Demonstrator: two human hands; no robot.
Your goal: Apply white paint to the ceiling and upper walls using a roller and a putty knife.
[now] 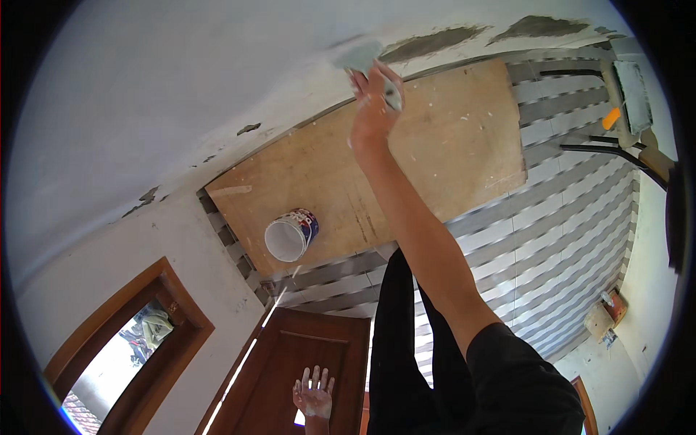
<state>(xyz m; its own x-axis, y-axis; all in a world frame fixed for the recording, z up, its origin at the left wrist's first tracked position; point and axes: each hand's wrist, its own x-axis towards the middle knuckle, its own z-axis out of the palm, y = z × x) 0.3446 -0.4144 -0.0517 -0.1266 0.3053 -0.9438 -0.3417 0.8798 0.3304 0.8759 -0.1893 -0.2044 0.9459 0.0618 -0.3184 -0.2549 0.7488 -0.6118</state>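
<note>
My right hand is wrapped round a putty knife, and the arm reaches up to the white wall. The putty knife's pale, wide blade lies against the wall, beside a bare grey patch where the coating is gone. Hand and tool are slightly blurred. Low in the view, in front of the brown door, my left hand is held up with its fingers apart. Its palm and fingers are smeared white, and it holds nothing.
A wooden board lies on the striped tile floor along the wall. On it a white and blue bucket shows its pale inside. A chair-like object with black legs stands at right; a wood-framed window is at left.
</note>
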